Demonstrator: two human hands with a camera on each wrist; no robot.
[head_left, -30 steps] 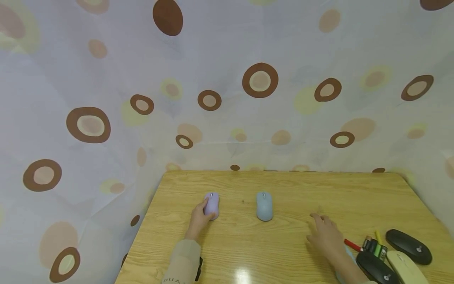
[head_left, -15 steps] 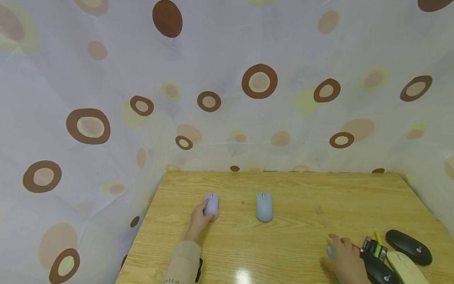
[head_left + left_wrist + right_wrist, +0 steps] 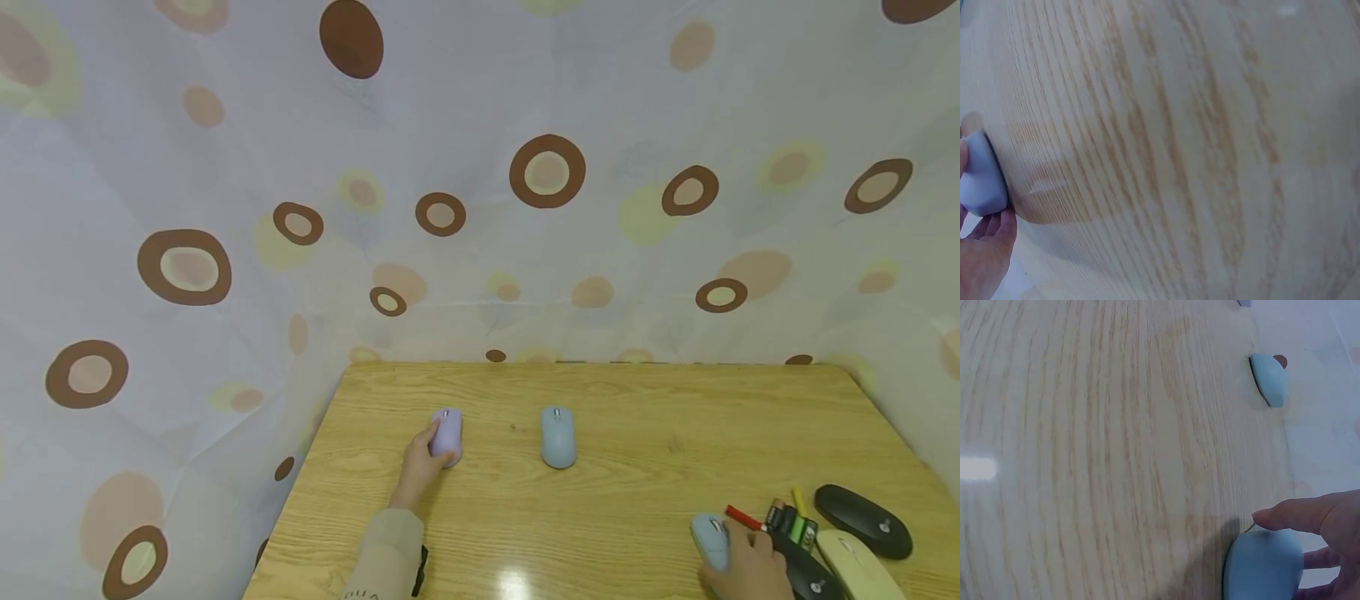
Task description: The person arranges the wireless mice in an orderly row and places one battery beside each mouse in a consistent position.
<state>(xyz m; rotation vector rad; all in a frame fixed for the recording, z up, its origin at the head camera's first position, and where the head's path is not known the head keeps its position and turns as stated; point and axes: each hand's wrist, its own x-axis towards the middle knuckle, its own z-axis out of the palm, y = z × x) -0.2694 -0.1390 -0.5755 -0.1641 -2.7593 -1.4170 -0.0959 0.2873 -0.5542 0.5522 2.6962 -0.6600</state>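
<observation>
Batteries [image 3: 788,520] and a black mouse [image 3: 807,567] crowd the right hand [image 3: 752,572], which grips one blue mouse [image 3: 708,538]; left hand [image 3: 420,468] grips a lilac mouse [image 3: 449,435]; another blue mouse [image 3: 558,437] lies between.

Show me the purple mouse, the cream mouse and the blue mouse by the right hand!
Purple computer mouse [image 3: 448,437], head view: top shell.
Cream computer mouse [image 3: 858,567], head view: top shell.
Blue computer mouse [image 3: 1263,569], right wrist view: curved shell.
</observation>
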